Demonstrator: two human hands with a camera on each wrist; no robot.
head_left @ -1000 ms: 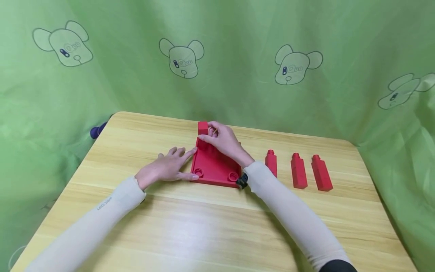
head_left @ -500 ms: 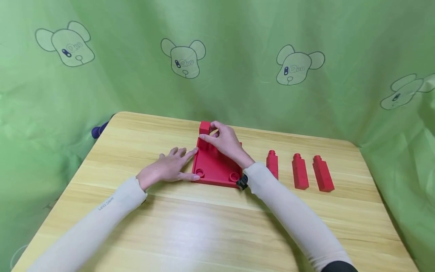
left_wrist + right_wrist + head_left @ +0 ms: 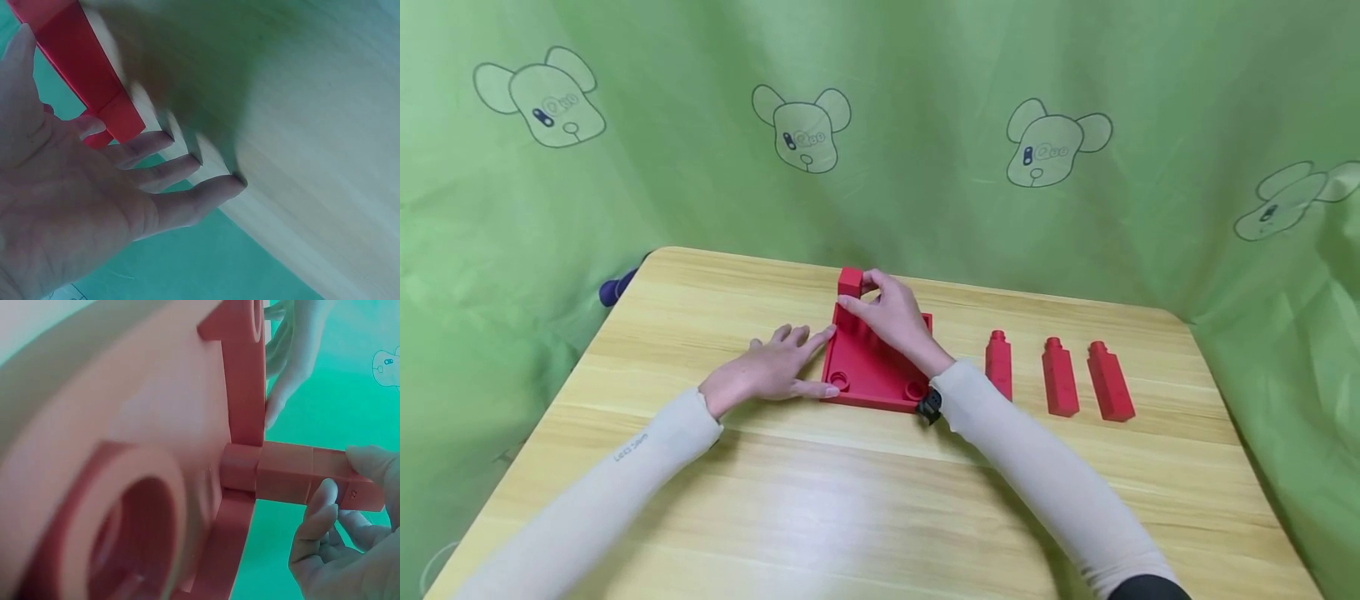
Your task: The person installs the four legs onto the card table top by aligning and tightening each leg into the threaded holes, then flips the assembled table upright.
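Observation:
A red square tray-like panel (image 3: 874,360) with raised rims and round corner sockets lies on the table. At its back left corner stands a red square leg (image 3: 850,282), upright. My right hand (image 3: 891,312) pinches the leg's upper part between thumb and fingers. In the right wrist view, the leg's rounded end (image 3: 239,467) meets the panel's corner, and an empty socket (image 3: 125,531) shows nearby. My left hand (image 3: 767,368) spreads along the panel's left side, index fingertip and thumb against the rim. Its other fingers extend straight over the wood in the left wrist view.
To the right, 3 more red legs lie in a row: one near my sleeve (image 3: 998,362), a middle leg (image 3: 1060,382) and an outer leg (image 3: 1110,383). A green curtain (image 3: 925,208) hangs behind the wooden table (image 3: 820,500).
My right hand has turned slightly, its wrist dropping a little toward the panel, and the leg in its fingers has rotated a little. My left hand keeps its place.

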